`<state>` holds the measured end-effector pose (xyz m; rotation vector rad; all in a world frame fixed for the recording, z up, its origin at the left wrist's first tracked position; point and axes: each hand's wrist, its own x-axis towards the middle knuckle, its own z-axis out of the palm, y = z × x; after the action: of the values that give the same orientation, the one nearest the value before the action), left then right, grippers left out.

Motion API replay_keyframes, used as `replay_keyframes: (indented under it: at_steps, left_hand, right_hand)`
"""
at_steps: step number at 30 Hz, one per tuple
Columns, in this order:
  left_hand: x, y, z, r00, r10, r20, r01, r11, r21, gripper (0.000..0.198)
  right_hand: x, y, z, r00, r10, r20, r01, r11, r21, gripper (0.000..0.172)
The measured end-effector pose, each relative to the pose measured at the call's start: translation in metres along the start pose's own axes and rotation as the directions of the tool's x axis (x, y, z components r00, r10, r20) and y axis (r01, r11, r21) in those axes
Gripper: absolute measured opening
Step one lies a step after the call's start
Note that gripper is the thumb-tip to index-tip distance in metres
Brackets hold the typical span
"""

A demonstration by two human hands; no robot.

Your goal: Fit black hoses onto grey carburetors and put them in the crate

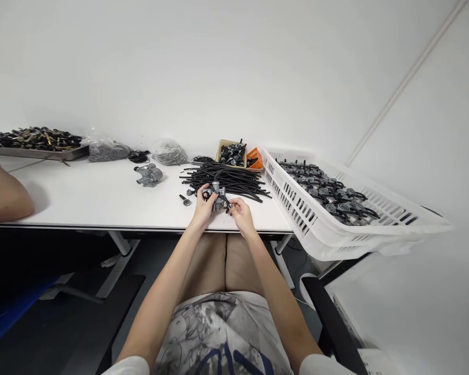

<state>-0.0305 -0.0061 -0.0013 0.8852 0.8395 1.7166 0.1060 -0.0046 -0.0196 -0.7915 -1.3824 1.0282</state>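
Note:
My left hand is closed around a small grey metal carburetor-like part just above the near edge of the white table. My right hand pinches the end of a thin black hose that runs up from that part. Right behind my hands lies a pile of black rubber hoses. A small round black piece rests on the table left of my left hand.
A second grey metal part lies further left. A white slotted basket with several assembled parts stands at the right. Small boxes, plastic bags and a metal tray of hardware line the back. Another person's arm rests at far left.

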Motion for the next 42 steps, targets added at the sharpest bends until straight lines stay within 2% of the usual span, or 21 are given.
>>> replay_keyframes:
  at_steps: [6, 13, 18, 20, 22, 24, 27, 29, 33, 37, 42]
  left_hand:
    - [0.001, -0.002, -0.002, 0.999, 0.043, 0.03, -0.044, 0.998, 0.039, 0.057]
    - [0.001, -0.002, -0.002, 0.999, 0.0, 0.032, -0.001, 0.999, 0.035, 0.055]
    - [0.0, 0.001, -0.001, 0.999, -0.024, 0.024, 0.024, 1.0, 0.005, 0.054]
    - [0.0, 0.002, -0.001, 0.999, -0.031, 0.015, 0.03, 1.0, 0.007, 0.054]
    - [-0.001, 0.002, -0.001, 0.999, -0.044, 0.016, 0.044, 0.999, 0.008, 0.054]
    - [-0.001, 0.001, -0.002, 0.999, -0.042, 0.032, 0.042, 0.999, 0.006, 0.054]
    - [-0.002, 0.0, -0.003, 0.996, 0.016, 0.091, -0.021, 0.999, 0.05, 0.053]
    - [-0.003, -0.001, -0.004, 0.989, 0.042, 0.14, -0.057, 0.992, 0.111, 0.053]
    - [-0.003, -0.001, -0.005, 0.985, 0.015, 0.173, -0.046, 0.983, 0.176, 0.059]
    - [0.0, -0.001, -0.007, 0.987, 0.0, 0.158, -0.034, 0.977, 0.21, 0.063]
    - [0.004, -0.006, -0.011, 0.978, 0.029, 0.207, -0.091, 0.951, 0.295, 0.066]
  right_hand:
    - [0.001, 0.0, 0.003, 0.994, -0.077, -0.076, 0.08, 0.997, 0.024, 0.023]
    - [0.004, 0.005, 0.002, 0.999, 0.037, -0.03, -0.038, 0.999, -0.032, 0.019]
    - [0.006, 0.011, 0.003, 0.989, 0.026, -0.147, -0.049, 0.987, -0.151, 0.015]
    - [0.006, 0.01, 0.003, 0.982, 0.037, -0.186, -0.068, 0.984, -0.164, 0.02]
    - [0.006, 0.008, 0.003, 0.983, 0.035, -0.181, -0.061, 0.989, -0.135, 0.033]
    - [0.007, 0.004, 0.003, 0.991, 0.045, -0.125, -0.052, 0.997, -0.049, 0.05]
    - [0.008, 0.001, 0.003, 0.995, 0.1, 0.015, -0.101, 0.989, 0.111, 0.069]
    - [0.009, 0.001, 0.004, 0.989, 0.131, 0.065, -0.141, 0.975, 0.174, 0.074]
    - [0.011, 0.003, 0.002, 0.985, 0.168, 0.035, -0.172, 0.959, 0.225, 0.072]
    - [0.011, 0.003, 0.001, 0.989, 0.145, 0.035, -0.149, 0.972, 0.181, 0.072]
    - [0.004, 0.001, 0.005, 0.998, 0.059, 0.023, -0.058, 0.997, -0.045, 0.082]
